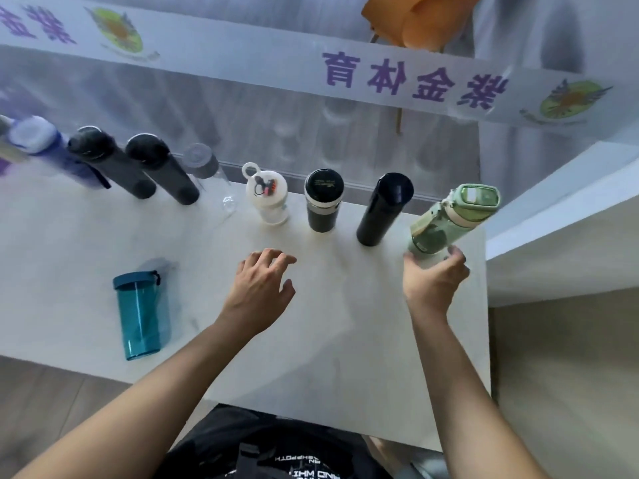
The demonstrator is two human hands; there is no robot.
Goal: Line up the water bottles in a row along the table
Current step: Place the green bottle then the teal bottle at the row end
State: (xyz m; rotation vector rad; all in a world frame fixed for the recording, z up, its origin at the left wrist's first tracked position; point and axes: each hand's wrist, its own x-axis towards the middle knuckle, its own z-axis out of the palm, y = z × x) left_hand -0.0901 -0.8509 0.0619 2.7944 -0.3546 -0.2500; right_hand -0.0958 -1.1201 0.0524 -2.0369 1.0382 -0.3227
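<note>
Several water bottles stand in a row along the far edge of the white table [345,340]: a purple one [41,143], two black ones [107,164] [162,171], a clear grey-lidded one [207,171], a white-lidded one [266,198], a black one with a white band [323,202], a dark navy one [383,209] and a pale green one [449,219] at the right end. My right hand [432,281] is open just below the green bottle's base, thumb and fingers spread to either side of it. My left hand [259,288] hovers open over mid-table. A teal bottle [140,312] stands alone at the front left.
A glass wall with a printed white band [397,74] runs directly behind the row. The table's right edge lies just past the green bottle, next to a white ledge [553,216]. An orange chair [422,19] shows beyond the glass.
</note>
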